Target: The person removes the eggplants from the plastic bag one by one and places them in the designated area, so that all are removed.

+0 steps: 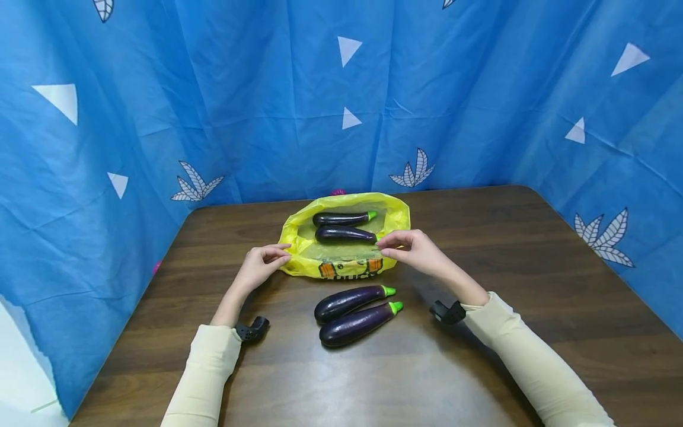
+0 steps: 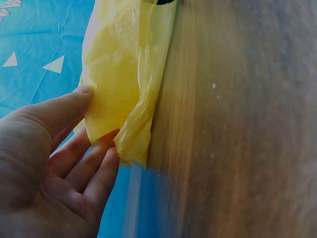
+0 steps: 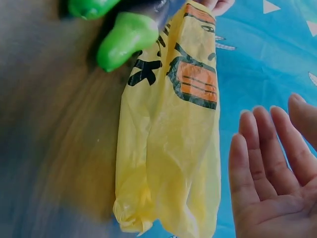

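Observation:
A yellow plastic bag with black and orange print lies with its mouth spread wide. Inside it are two dark purple eggplants with green stem ends. My left hand pinches the bag's left rim; in the left wrist view, the thumb lies at the edge of the yellow plastic and the fingertips reach the fold below. Over the bag's right side is my right hand, with fingers apart and nothing in them, as the right wrist view shows. Two more eggplants lie side by side in front of the bag.
The bag and the loose eggplants are on a brown wooden table. A blue patterned curtain hangs behind and along both sides. A black wrist camera sits on the left forearm, another black camera on the right.

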Motion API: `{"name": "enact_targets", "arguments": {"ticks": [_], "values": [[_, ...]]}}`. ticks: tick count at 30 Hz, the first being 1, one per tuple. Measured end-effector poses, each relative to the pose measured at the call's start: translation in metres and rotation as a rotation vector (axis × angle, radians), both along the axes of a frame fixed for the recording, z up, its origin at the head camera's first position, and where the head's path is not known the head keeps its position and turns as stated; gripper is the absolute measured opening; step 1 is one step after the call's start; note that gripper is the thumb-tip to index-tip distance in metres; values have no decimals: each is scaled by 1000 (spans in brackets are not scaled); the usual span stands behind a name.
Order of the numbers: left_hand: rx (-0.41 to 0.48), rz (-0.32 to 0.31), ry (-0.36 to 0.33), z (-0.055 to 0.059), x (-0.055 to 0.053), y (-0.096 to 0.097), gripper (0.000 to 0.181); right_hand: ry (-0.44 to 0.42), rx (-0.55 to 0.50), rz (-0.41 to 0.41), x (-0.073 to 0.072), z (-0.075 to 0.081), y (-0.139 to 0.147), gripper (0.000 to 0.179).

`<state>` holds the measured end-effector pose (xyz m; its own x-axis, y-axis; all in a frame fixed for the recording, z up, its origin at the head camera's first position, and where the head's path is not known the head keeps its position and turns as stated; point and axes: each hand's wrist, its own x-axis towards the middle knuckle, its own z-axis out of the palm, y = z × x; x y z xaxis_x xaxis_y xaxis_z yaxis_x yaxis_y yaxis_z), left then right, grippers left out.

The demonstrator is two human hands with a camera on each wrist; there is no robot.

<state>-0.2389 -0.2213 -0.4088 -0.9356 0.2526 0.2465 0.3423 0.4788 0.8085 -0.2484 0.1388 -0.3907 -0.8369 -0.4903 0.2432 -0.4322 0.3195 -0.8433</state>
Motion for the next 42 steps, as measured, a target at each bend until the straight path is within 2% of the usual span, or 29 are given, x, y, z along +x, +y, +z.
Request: {"name": "enact_targets", "arguments": {"ticks": [9,13,16,20,26,35,42], "values": [[11,3,5,0,1,0,16,-20,-53,-80,-29,-5,-14,25],[10,1,-2,1,1,1,16,-16,-59,-84,-22,7,-20,24],[6,3,-6,2,2,2,16,-16,-51,-104,-28,2,-21,25],[2,1,-7,2,2,3,16,-30,-52,-141,-49,-19,-18,27],[10,0,-3,2,2,2,16,9,-15,-203,-57,-22,-22,25],[7,-2,4,0,3,2,15,8,101,-181,-69,-35,-25,30],[-10,7,-5,1,4,3,15,15,142,-222,-70,-35,-29,29]]}}
